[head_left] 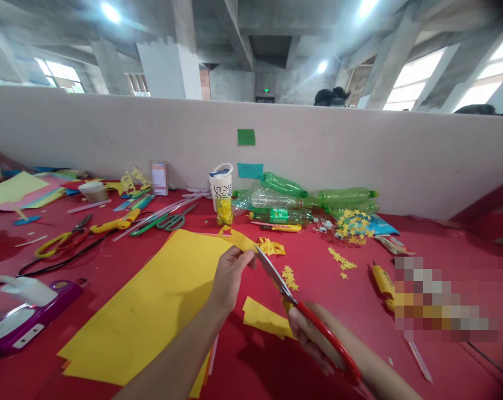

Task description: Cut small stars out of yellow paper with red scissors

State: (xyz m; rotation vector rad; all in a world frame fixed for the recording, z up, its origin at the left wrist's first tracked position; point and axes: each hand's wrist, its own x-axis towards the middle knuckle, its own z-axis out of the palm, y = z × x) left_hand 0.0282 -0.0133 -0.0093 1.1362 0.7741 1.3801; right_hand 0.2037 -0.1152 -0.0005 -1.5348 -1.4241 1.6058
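Pinched in my left hand (230,276) is a yellow paper strip (240,239), held above the red table. My right hand (312,336) grips a pair of red-handled scissors (276,278), whose blades point up and left to the strip's edge beside my left fingertips. Whether the blades touch the paper I cannot tell. Under my left forearm lie large yellow paper sheets (147,305). A cut yellow piece (266,318) rests below the scissors. Small yellow paper stars (290,278) and yellow scraps (271,246) lie just beyond the blades.
Green plastic bottles (282,184) lie along the white partition (110,133), near a patterned cup (221,186). More stars (355,226) are piled at right, by a yellow glue gun (382,283). At left are other scissors (64,239) and a purple power strip (35,314).
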